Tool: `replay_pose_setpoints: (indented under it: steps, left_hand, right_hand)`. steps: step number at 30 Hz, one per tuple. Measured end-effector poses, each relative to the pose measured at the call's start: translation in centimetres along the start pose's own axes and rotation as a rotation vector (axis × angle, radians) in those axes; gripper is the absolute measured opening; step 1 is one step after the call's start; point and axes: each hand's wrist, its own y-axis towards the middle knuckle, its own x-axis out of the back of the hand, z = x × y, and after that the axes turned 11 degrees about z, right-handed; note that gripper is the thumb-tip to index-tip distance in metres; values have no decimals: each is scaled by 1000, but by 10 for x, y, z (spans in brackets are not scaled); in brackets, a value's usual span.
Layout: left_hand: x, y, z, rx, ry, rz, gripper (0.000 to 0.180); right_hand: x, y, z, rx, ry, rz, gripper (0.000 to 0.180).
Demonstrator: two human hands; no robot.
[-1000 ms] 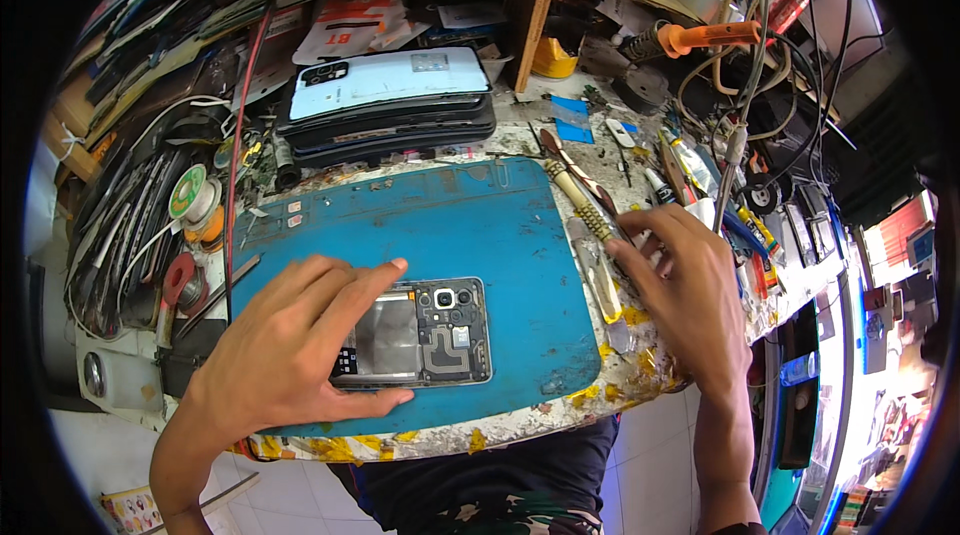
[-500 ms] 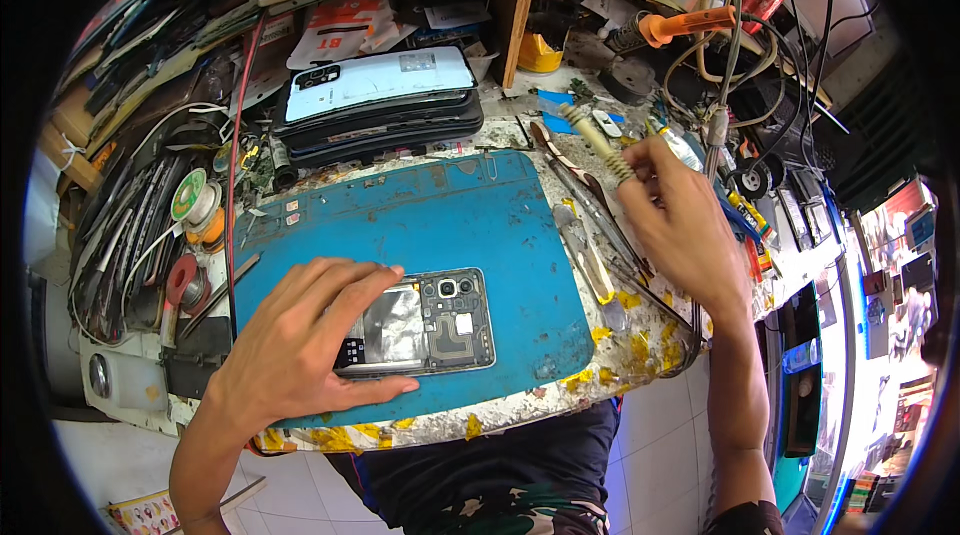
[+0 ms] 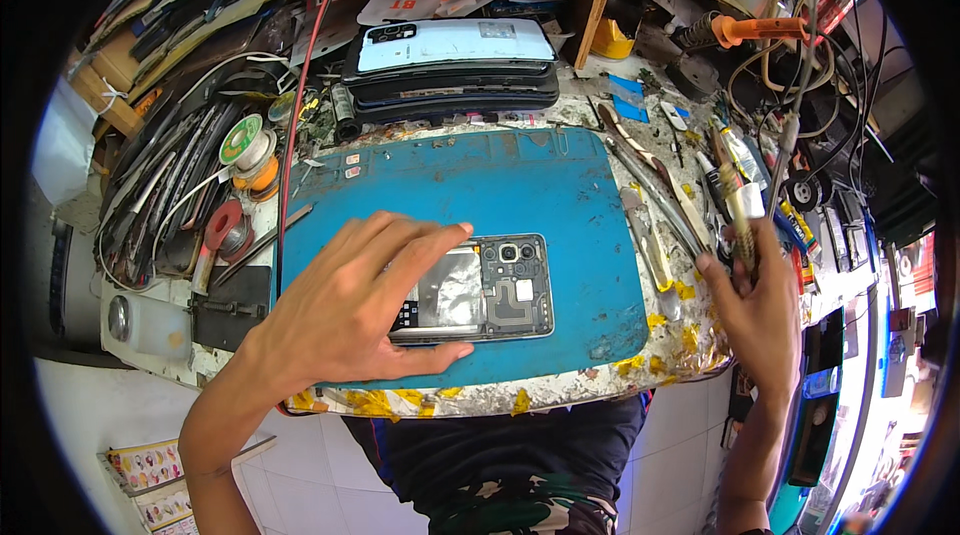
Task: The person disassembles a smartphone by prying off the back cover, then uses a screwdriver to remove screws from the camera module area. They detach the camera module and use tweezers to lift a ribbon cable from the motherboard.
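An opened phone lies on the blue work mat, its back cover off, showing a silvery battery, camera lenses and inner boards. My left hand spans the phone's left part, fingertips at its far edge and thumb at its near edge, covering that end. Over the tools beside the mat's right edge, my right hand has a slim beige tool with a ribbed grip between thumb and fingers. It points away from me; its exact kind is unclear. Tweezers-like metal tools lie close to that thumb.
Behind the mat stands a stack of phones topped by a light-blue back cover. Solder spools and piled phone parts crowd the left. An orange-handled soldering iron, cables and glue tubes fill the right.
My right hand has moved right and nearer to me, bringing the beige tool down among the tools. My left hand stays at the phone. The whole view has shifted.
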Motion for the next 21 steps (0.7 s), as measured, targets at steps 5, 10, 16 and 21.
replay_pose_setpoints:
  steps: [5, 10, 16, 21]
  left_hand:
    - [2, -3, 0, 33, -58, -9, 70]
    - [3, -7, -1, 60, -89, -1, 64]
    - [3, -10, 2, 71, -118, -19, 61]
    - [7, -8, 5, 88, -147, 11, 62]
  right_hand:
    - [-9, 14, 13, 226, 1111, -15, 34]
    - [-26, 20, 41, 454, 1285, 295, 33]
    - [-45, 37, 88, 685, 940, 360, 74]
    - [-48, 61, 110, 910, 868, 436, 109]
